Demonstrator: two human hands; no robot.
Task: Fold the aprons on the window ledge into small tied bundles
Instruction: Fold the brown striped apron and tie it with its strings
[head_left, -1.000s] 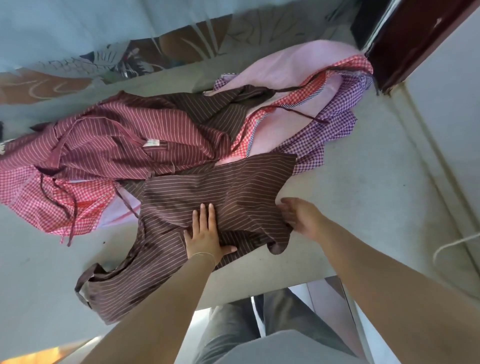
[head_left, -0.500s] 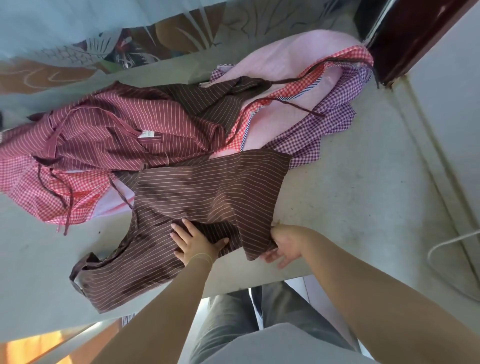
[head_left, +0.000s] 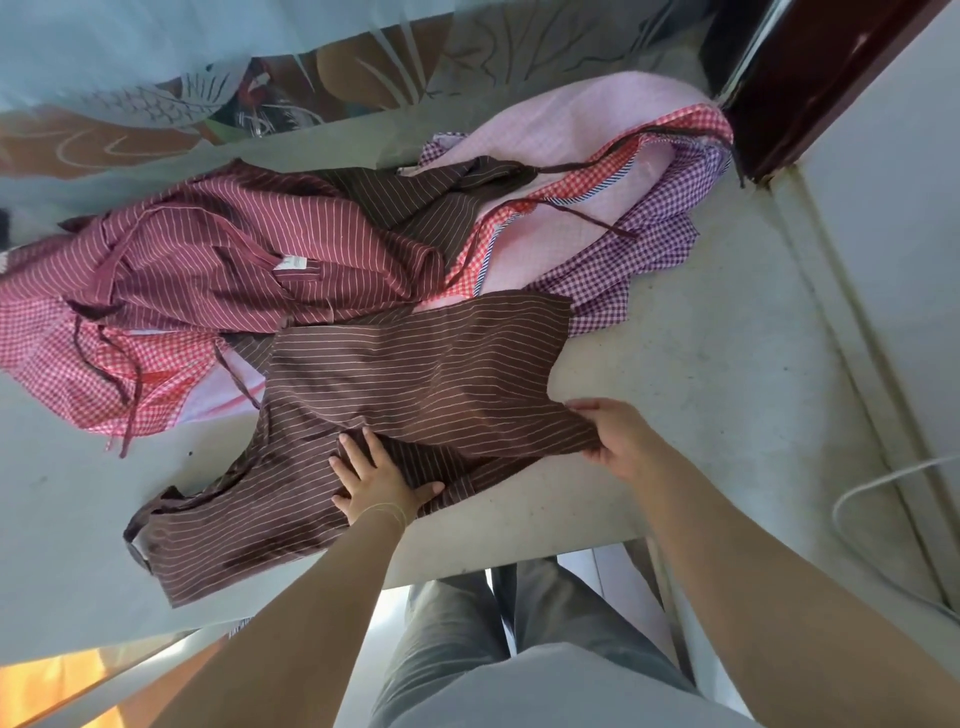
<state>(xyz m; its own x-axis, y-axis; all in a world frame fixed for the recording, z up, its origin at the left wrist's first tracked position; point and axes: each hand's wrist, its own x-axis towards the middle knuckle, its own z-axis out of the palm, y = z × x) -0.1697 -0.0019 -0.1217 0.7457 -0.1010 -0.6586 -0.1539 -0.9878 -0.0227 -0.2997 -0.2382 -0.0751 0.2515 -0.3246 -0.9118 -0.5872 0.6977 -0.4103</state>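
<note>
While the brown striped apron (head_left: 415, 395) lies spread near the front edge of the window ledge (head_left: 675, 415), it is pressed flat by the left hand (head_left: 382, 480), whose fingers are kept straight and spread on the cloth. One corner of the same apron is pinched by the right hand (head_left: 615, 434), with the cloth held between thumb and fingers. A first fold looks to be just started, so the job is judged to be near its beginning. No tied bundle can be seen anywhere.

Behind it, a red striped apron (head_left: 223, 260) is left in a loose heap, with a red checked apron (head_left: 62, 374) under it at the left. Further back, a pink apron (head_left: 561, 135) and a purple checked apron (head_left: 649, 249) are piled up, and thin dark ties (head_left: 587, 218) are draped over them. All of these are judged to be waiting to be folded and tied.

Pale grey stone is seen on the ledge, with small dark marks. A white cord (head_left: 872, 493) is curled at the right, by a pale wall. A dark red frame (head_left: 810, 88) is seen at the far right, and a patterned curtain (head_left: 130, 62) hangs along the back.
</note>
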